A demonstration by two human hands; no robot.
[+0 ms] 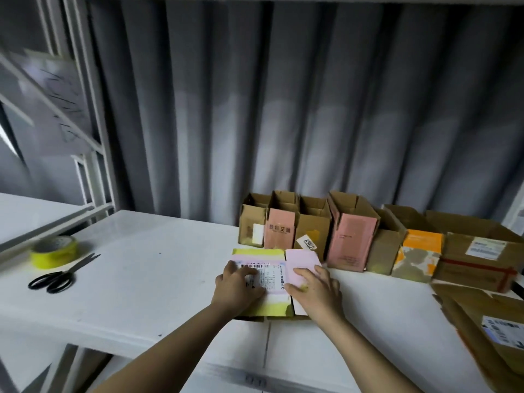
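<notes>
Slippage looked the likeliest trouble: the flat pink-and-yellow cardboard box [259, 255] lay near the front edge of the white table [158, 279], left hand [239, 285] and right hand [314, 287] pressing open-fingered on it, gripping nothing; uneven pressure could push it off.

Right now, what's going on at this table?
A person works on a pink and yellow-green carton on the white table, apparently closing it. The left hand presses on its printed label; the right hand lies flat on the pink flap. A yellow tape roll and black scissors lie untouched at left. Open cardboard boxes stand in a row behind.
</notes>
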